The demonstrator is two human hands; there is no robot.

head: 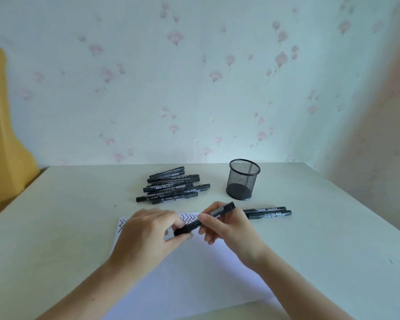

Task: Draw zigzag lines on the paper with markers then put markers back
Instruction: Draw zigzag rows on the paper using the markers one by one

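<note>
Both my hands hold one black marker [217, 212] above the white paper [194, 273]. My right hand [226, 227] grips its barrel. My left hand [148, 229] pinches the cap end at the lower left. Black zigzag lines [189, 218] run along the paper's far edge, partly hidden behind my hands. A pile of several black markers [173, 187] lies beyond the paper. Two more markers [268, 212] lie side by side to the right of my right hand. An empty black mesh pen cup [243, 180] stands upright behind them.
The pale table [333, 239] ends at a wall with flowered wallpaper. A yellow chair back [2, 135] stands off the table's left edge.
</note>
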